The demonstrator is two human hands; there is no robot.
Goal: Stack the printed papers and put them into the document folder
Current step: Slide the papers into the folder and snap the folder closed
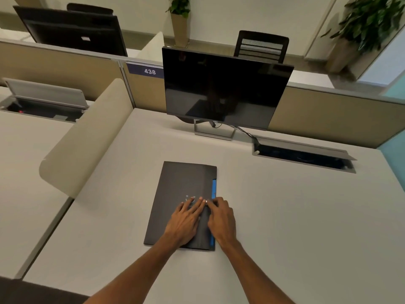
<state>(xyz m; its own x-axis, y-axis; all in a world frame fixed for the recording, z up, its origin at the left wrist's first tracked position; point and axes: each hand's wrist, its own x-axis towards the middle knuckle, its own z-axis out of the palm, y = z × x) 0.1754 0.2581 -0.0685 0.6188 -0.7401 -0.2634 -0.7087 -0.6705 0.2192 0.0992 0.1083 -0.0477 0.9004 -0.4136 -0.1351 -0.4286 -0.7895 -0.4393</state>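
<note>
Both flat, unclenched, the left hand (185, 220) and right hand (221, 218) press the closed dark grey document folder (186, 187). Smooth toward its blue edge strip (214, 189), keeping it flat on the tabletop (285, 216).

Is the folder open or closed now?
Closed: the folder lies flat, cover down, both hands pressing on it; only a blue strip shows at its edge.

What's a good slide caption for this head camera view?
Both hands, left and right, press flat on a closed dark folder on the desk.
</note>
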